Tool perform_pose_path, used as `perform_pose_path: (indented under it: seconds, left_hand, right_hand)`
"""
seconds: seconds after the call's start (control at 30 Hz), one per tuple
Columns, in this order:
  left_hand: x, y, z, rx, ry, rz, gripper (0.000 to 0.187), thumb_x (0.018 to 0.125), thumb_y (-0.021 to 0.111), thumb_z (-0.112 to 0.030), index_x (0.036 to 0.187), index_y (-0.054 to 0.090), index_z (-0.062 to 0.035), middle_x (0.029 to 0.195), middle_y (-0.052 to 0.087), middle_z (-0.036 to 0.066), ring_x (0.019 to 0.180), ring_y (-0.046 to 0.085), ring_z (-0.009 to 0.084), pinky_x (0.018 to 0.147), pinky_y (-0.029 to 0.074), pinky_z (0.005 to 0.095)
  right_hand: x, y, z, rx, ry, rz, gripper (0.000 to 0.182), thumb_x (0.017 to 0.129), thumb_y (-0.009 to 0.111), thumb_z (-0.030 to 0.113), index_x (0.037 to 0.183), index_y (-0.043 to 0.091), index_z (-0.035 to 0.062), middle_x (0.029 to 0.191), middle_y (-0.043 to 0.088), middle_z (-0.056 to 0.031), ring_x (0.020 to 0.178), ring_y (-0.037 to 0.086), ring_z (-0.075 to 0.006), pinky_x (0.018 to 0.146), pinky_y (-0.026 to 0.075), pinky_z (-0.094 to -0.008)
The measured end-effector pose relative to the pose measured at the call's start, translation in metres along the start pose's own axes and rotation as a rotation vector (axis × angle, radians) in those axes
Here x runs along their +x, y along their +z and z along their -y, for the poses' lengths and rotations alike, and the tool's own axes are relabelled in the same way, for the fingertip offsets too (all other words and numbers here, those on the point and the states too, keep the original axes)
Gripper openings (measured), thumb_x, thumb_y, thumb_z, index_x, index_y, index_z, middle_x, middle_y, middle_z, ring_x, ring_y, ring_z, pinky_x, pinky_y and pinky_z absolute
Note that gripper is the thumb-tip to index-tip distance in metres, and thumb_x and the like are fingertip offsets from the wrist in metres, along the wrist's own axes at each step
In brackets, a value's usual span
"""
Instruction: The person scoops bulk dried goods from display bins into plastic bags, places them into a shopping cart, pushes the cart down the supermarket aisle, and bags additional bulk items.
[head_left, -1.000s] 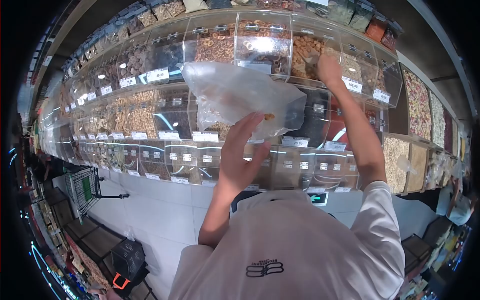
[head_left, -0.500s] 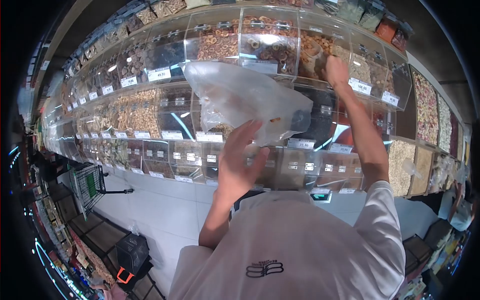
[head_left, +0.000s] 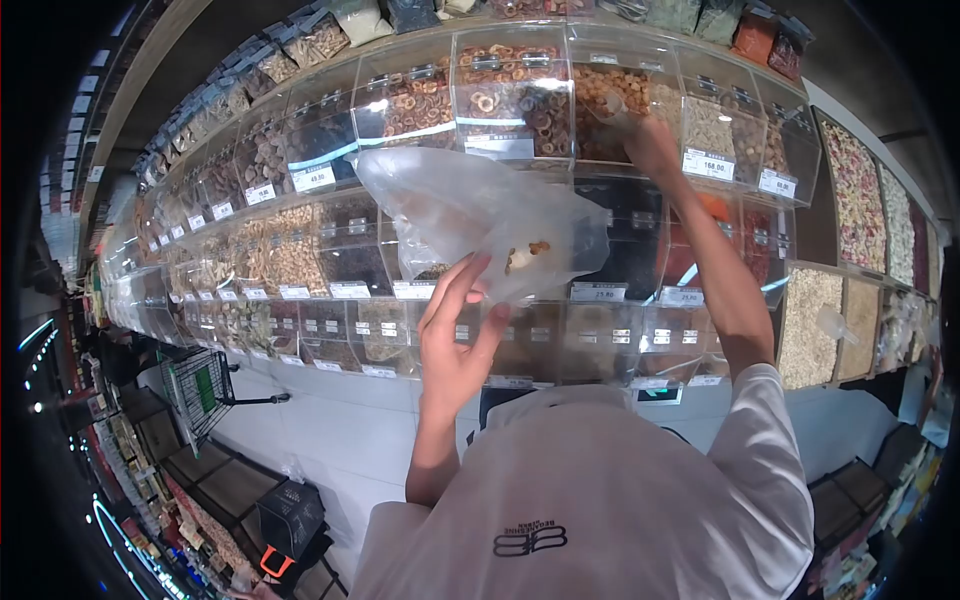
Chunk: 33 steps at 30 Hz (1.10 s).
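A translucent plastic bag [head_left: 470, 205] hangs over the front of the bins, its side pinched by my left hand [head_left: 458, 335]. A few brown-orange pieces [head_left: 538, 248] show inside the bag, near its lower right. My right hand [head_left: 652, 147] reaches to the upper row and is closed round a clear scoop [head_left: 617, 113]. The scoop is at the bin of orange dried pieces [head_left: 600, 88]; its handle is mostly hidden by my fingers. Dried fruit slices [head_left: 510, 98] fill the bin to the left.
Tiers of clear lidded bins with price tags [head_left: 708, 164] curve across the view. Open trays of pale flakes [head_left: 810, 325] are at the right. Packed bags [head_left: 358, 20] line the top shelf. A shopping cart [head_left: 198, 385] and a black basket [head_left: 290, 515] are at the lower left.
My right hand and the scoop have moved slightly left and down in view. More pieces show in the bag, which has shifted a little left with my left hand.
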<state>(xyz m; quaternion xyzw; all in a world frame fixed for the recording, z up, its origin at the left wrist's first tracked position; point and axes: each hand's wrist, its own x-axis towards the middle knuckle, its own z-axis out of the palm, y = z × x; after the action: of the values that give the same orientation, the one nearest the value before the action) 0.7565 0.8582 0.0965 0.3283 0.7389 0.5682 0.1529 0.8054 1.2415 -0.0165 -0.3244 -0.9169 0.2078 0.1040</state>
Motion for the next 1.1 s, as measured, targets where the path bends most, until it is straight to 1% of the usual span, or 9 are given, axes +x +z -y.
perform_pose_path:
  seconds: [0.27, 0.47, 0.57, 0.77, 0.8, 0.9, 0.93, 1.03, 1.1]
  left_hand:
    - [-0.001, 0.011, -0.010, 0.031, -0.003, 0.012, 0.049, 0.082, 0.067, 0.001, 0.130, 0.061, 0.0000, 0.129, 0.062, 0.014, 0.099, 0.060, 0.0173, 0.086, 0.048, 0.0296]
    - [0.003, 0.021, -0.017, 0.170, 0.118, -0.024, 0.047, 0.081, 0.069, 0.004, 0.127, 0.064, -0.0037, 0.124, 0.065, 0.014, 0.090, 0.062, 0.0183, 0.078, 0.050, 0.0293]
    - [0.004, 0.030, -0.014, 0.254, 0.172, -0.044, 0.048, 0.080, 0.070, 0.006, 0.127, 0.064, -0.0041, 0.121, 0.066, 0.015, 0.086, 0.062, 0.0186, 0.074, 0.051, 0.0293]
    - [0.007, 0.048, -0.009, 0.165, 0.152, -0.034, 0.048, 0.081, 0.063, 0.012, 0.126, 0.065, -0.0052, 0.122, 0.067, 0.013, 0.082, 0.060, 0.0161, 0.070, 0.052, 0.0279]
    - [0.007, 0.050, -0.008, 0.152, 0.145, -0.036, 0.049, 0.081, 0.062, 0.013, 0.126, 0.065, -0.0054, 0.122, 0.066, 0.013, 0.082, 0.060, 0.0155, 0.069, 0.052, 0.0274]
    - [0.009, 0.056, -0.007, 0.135, 0.164, -0.015, 0.052, 0.081, 0.060, 0.015, 0.128, 0.064, -0.0061, 0.123, 0.066, 0.012, 0.082, 0.059, 0.0137, 0.069, 0.053, 0.0259]
    - [0.010, 0.058, -0.006, 0.134, 0.165, -0.005, 0.053, 0.080, 0.061, 0.015, 0.128, 0.063, -0.0054, 0.124, 0.065, 0.012, 0.081, 0.060, 0.0148, 0.069, 0.053, 0.0266]
    - [0.014, 0.060, -0.005, 0.132, 0.170, 0.015, 0.054, 0.079, 0.063, 0.014, 0.129, 0.061, -0.0044, 0.127, 0.063, 0.013, 0.079, 0.061, 0.0168, 0.070, 0.054, 0.0279]
    - [0.015, 0.060, -0.006, 0.125, 0.174, 0.016, 0.054, 0.079, 0.064, 0.012, 0.130, 0.061, -0.0051, 0.128, 0.063, 0.012, 0.079, 0.061, 0.0167, 0.070, 0.054, 0.0279]
  right_hand:
    - [0.014, 0.021, -0.023, -0.084, -0.048, -0.093, 0.037, 0.077, 0.069, 0.012, 0.114, 0.071, 0.0102, 0.093, 0.070, -0.0247, 0.088, 0.067, -0.0426, 0.075, 0.053, -0.0507]
    - [-0.004, -0.017, 0.003, 0.182, 0.219, 0.022, 0.037, 0.082, 0.071, 0.015, 0.118, 0.070, 0.0110, 0.087, 0.072, -0.0173, 0.079, 0.070, -0.0324, 0.075, 0.053, -0.0413]
    - [-0.028, -0.032, 0.000, 0.259, 0.122, -0.046, 0.034, 0.082, 0.069, 0.016, 0.115, 0.072, 0.0134, 0.092, 0.072, -0.0192, 0.090, 0.069, -0.0375, 0.080, 0.052, -0.0429]
    - [-0.072, -0.064, -0.009, 0.282, 0.166, -0.004, 0.036, 0.083, 0.073, 0.018, 0.119, 0.071, 0.0155, 0.084, 0.071, -0.0169, 0.077, 0.069, -0.0287, 0.075, 0.052, -0.0393]
    - [-0.077, -0.068, -0.018, 0.228, 0.139, -0.020, 0.036, 0.083, 0.074, 0.019, 0.119, 0.072, 0.0162, 0.080, 0.070, -0.0146, 0.069, 0.066, -0.0242, 0.070, 0.052, -0.0372]
    - [-0.095, -0.097, -0.021, 0.236, 0.042, -0.047, 0.036, 0.083, 0.075, 0.021, 0.119, 0.072, 0.0154, 0.078, 0.070, -0.0140, 0.063, 0.065, -0.0216, 0.065, 0.051, -0.0363]
    - [-0.101, -0.115, -0.014, 0.201, 0.116, 0.066, 0.035, 0.087, 0.073, 0.012, 0.121, 0.070, 0.0072, 0.092, 0.074, -0.0095, 0.079, 0.062, -0.0111, 0.075, 0.051, -0.0314]
    - [-0.127, -0.163, 0.009, 0.329, 0.141, 0.222, 0.035, 0.087, 0.071, 0.006, 0.122, 0.068, 0.0021, 0.097, 0.074, -0.0113, 0.084, 0.064, -0.0119, 0.080, 0.052, -0.0314]
    - [-0.144, -0.175, 0.008, 0.351, -0.024, 0.223, 0.035, 0.085, 0.071, 0.004, 0.120, 0.069, 0.0032, 0.088, 0.071, -0.0155, 0.078, 0.065, -0.0161, 0.076, 0.052, -0.0328]
